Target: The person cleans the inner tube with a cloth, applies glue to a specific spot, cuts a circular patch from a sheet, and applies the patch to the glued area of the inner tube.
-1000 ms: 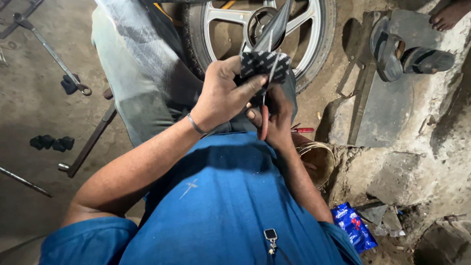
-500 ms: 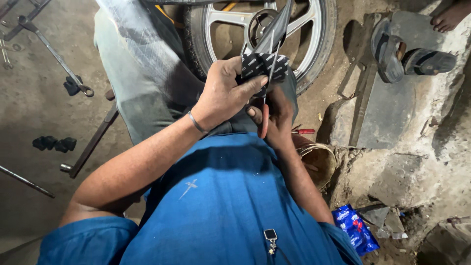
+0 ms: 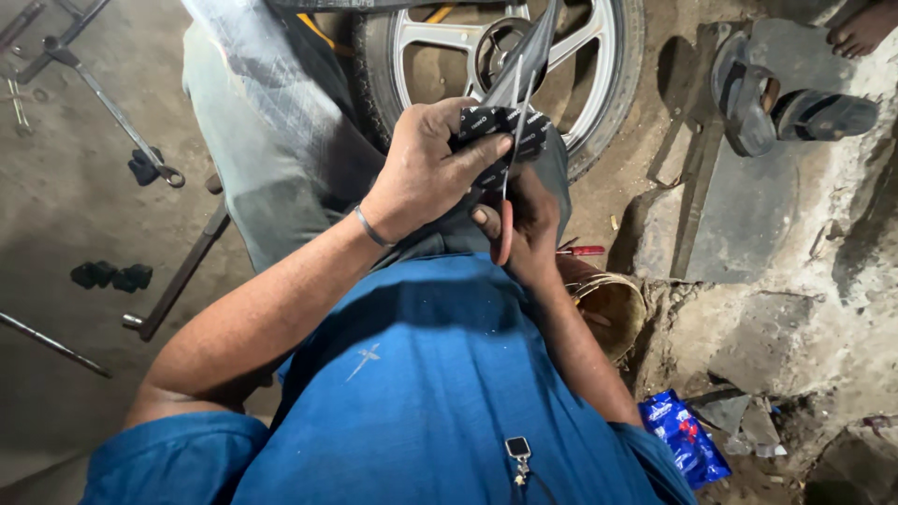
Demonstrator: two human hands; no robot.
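Observation:
My left hand [image 3: 426, 168], with a thin metal bangle at the wrist, grips a black rubber patch [image 3: 482, 123] over my lap. Just below it my right hand [image 3: 535, 217] holds a pair of scissors [image 3: 505, 192] by the red handle. The metal blades point up and run across the patch, and I cannot tell whether they are apart. Both hands are in front of a motorcycle wheel [image 3: 613, 89] with a silver alloy rim. My blue shirt fills the lower part of the view.
On the dirt floor to the left lie a long wrench [image 3: 112, 108], an iron bar [image 3: 178, 276], two small black pieces [image 3: 112, 276] and a thin rod [image 3: 51, 344]. To the right are a round tin [image 3: 613, 304], a blue packet [image 3: 678, 435], stone slabs, sandals [image 3: 786, 93] and another person's foot [image 3: 865, 23].
The hands, the patch and the scissors keep almost the same position; only the view shifts slightly.

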